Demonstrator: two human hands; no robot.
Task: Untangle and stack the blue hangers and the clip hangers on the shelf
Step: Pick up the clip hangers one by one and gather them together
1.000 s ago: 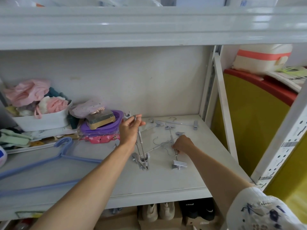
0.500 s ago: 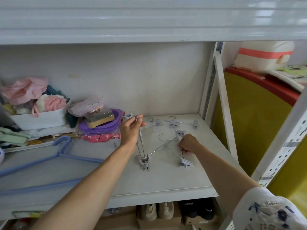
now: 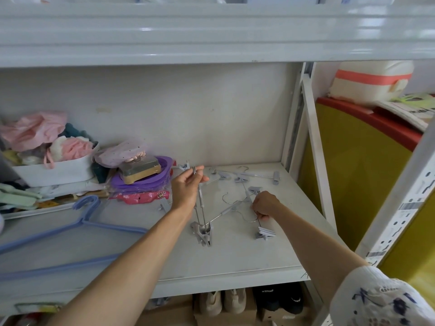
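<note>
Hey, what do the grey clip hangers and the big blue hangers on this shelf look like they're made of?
Clip hangers: thin bare metal wire for hooks and bars, going by the silvery glint, with matte grey clips that look like plastic. Blue hangers: probably plastic or plastic-coated, given the even pastel colour and soft sheen; I can't tell which.

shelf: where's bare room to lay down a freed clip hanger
Bare patches on the shelf: the front strip between the two forearms, below the standing clips, and the right front corner past the right hand. Crowded: the middle and back, strewn with tangled clip hangers; the left, taken by blue hangers, the purple tray and the white bin.
</note>
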